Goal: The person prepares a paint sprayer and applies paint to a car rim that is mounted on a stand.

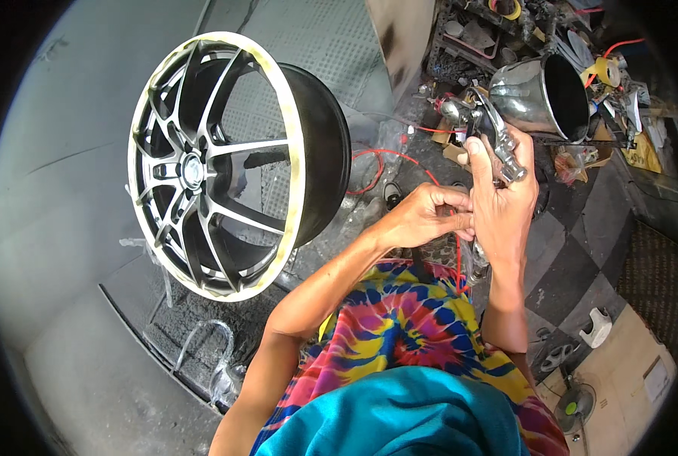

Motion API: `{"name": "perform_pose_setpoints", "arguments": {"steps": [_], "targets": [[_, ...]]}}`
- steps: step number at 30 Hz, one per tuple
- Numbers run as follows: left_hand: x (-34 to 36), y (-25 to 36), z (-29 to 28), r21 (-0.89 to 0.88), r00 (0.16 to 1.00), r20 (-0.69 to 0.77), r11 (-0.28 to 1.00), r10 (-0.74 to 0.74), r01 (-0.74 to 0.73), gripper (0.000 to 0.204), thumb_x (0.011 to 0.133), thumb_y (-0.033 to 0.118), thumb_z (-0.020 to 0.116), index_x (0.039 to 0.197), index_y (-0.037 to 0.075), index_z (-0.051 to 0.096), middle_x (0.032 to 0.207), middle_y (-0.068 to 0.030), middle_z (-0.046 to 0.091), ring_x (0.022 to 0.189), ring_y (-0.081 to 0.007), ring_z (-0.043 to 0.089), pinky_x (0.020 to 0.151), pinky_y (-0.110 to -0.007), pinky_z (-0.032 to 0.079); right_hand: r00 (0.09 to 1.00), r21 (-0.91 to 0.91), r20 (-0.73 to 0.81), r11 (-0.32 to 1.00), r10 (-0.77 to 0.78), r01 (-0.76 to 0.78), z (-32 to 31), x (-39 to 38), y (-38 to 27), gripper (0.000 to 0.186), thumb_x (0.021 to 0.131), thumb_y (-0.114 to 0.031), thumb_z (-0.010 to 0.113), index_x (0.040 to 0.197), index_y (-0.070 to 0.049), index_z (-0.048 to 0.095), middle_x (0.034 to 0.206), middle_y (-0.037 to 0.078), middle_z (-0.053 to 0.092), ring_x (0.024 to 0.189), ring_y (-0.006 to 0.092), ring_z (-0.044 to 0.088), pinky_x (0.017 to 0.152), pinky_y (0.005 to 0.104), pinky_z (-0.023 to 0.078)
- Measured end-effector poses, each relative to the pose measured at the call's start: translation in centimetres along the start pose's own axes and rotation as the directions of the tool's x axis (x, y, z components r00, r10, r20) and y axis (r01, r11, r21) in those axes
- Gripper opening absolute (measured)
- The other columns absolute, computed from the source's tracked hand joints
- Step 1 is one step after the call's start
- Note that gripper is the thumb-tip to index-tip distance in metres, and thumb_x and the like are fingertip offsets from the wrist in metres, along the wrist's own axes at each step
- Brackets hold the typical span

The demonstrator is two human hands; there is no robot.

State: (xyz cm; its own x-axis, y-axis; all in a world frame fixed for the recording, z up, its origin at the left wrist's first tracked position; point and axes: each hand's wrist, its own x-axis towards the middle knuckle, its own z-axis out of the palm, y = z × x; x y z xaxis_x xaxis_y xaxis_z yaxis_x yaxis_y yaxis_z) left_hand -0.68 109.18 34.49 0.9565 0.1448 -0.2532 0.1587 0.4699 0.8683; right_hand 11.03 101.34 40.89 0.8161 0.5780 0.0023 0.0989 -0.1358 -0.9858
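My right hand (500, 201) is wrapped round a silver spray gun (497, 129), held up in front of me on the right. The gun's metal body and lever show above the fingers, while its handle is mostly hidden in the palm. Just left of it, my left hand (428, 216) has its thumb and fingers pinched together against the lower side of the right hand. What they grip there is hidden. To the left, apart from both hands, a black and silver car wheel rim (240, 148) stands tilted with its spokes showing. A pale yellowish band (296, 178) runs round its outer lip.
A thin red hose (407, 157) loops across the floor and runs down by my hands. A shiny metal pot (523, 95) stands beyond the gun among cluttered tools and tape rolls. Grey sheeting (65, 205) is at left. Checkered flooring (574, 251) and a pale board (620, 387) lie right.
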Motion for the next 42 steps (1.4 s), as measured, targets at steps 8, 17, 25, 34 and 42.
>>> {"name": "perform_pose_setpoints", "arguments": {"steps": [8,17,25,34,42], "targets": [[2.0,1.1,-0.9,0.089,0.996,0.025,0.992,0.083,-0.085,0.012,0.097,0.007,0.076,0.103,-0.004,0.077,0.089,-0.007,0.074,0.084,-0.0156,0.074,0.078,-0.031,0.063,0.994,-0.042,-0.028,0.994,-0.103,0.102,-0.2,1.6,-0.8,0.027,0.099,-0.012,0.075,0.12,0.0,0.063,0.096,0.01,0.073,0.084,0.0157,0.071,0.074,0.0329,0.056],[0.9,1.1,0.4,-0.128,0.998,0.059,0.992,0.02,-0.012,0.014,0.099,0.008,0.074,0.106,-0.004,0.073,0.098,-0.0077,0.073,0.087,-0.0153,0.073,0.083,-0.033,0.065,0.999,0.015,0.02,0.999,-0.038,0.037,-1.0,0.7,-1.9,0.024,0.103,-0.008,0.07,0.124,0.0,0.061,0.093,-0.001,0.071,0.073,0.0008,0.058,0.06,0.0191,0.044],[1.7,1.0,-0.6,0.0,0.996,0.075,0.999,0.046,-0.046,0.02,0.097,0.007,0.077,0.112,-0.005,0.074,0.1,-0.0087,0.076,0.091,-0.0163,0.074,0.085,-0.033,0.064,0.999,0.038,0.032,0.999,-0.031,0.03,-1.1,1.3,-1.9,0.027,0.102,-0.01,0.072,0.124,0.001,0.061,0.098,0.006,0.073,0.081,0.0082,0.067,0.066,0.0255,0.051],[2.8,3.1,-0.1,-0.05,0.997,0.04,0.997,0.067,-0.065,0.02,0.095,0.009,0.079,0.108,-0.005,0.075,0.095,-0.0104,0.076,0.085,-0.0173,0.075,0.079,-0.034,0.066,0.997,0.124,-0.049,0.99,-0.057,0.063,-0.9,2.9,-2.8,0.026,0.102,-0.012,0.071,0.123,-0.001,0.061,0.095,0.006,0.074,0.071,0.0059,0.061,0.06,0.0247,0.047],[3.1,3.7,-0.2,0.003,0.993,0.081,0.996,0.084,-0.084,0.022,0.095,0.01,0.079,0.111,-0.005,0.075,0.098,-0.0102,0.075,0.087,-0.0169,0.075,0.08,-0.034,0.066,0.985,0.141,-0.116,0.98,-0.126,0.142,-0.9,3.0,-3.1,0.02,0.104,-0.01,0.068,0.122,-0.004,0.062,0.087,0.003,0.074,0.054,-0.0008,0.049,0.045,0.0199,0.036]]}}
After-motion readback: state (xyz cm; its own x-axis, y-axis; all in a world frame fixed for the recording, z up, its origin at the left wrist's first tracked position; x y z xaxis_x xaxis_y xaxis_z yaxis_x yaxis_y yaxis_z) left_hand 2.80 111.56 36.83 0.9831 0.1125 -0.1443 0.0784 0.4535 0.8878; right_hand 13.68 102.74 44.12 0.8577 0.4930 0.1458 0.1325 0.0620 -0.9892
